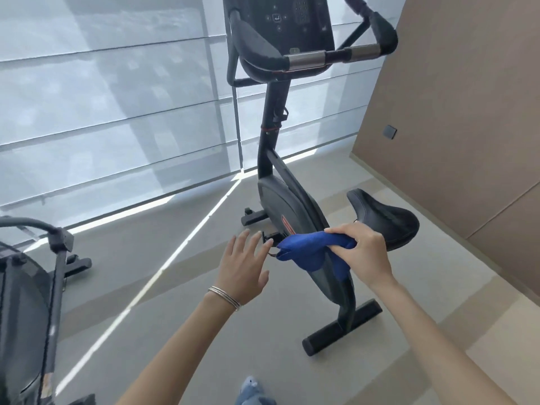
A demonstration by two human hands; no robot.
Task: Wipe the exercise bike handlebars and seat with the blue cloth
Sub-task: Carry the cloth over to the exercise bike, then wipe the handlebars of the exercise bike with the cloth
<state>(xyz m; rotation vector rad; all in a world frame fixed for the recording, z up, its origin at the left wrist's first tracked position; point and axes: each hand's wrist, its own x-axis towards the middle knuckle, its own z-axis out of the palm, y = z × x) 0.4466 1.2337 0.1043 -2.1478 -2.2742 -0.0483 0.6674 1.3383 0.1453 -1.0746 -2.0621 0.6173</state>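
A black exercise bike (287, 206) stands ahead of me on the floor. Its handlebars (336, 55), with silver grip sections, sit high at the top of the view around a dark console (285, 21). The black seat (382, 220) is at the right, lower down. My right hand (361, 252) grips a bunched blue cloth (306, 249) in the air just left of the seat, in front of the bike's frame. My left hand (244, 268) hovers with fingers spread straight, a short way left of the cloth, not touching it. Thin bracelets circle the left wrist.
Another black exercise machine (32, 302) stands at the left edge. A shaded window wall (117, 112) fills the back, and a brown wall (467, 112) runs close along the right of the bike. A grey slipper (252, 390) shows at the bottom.
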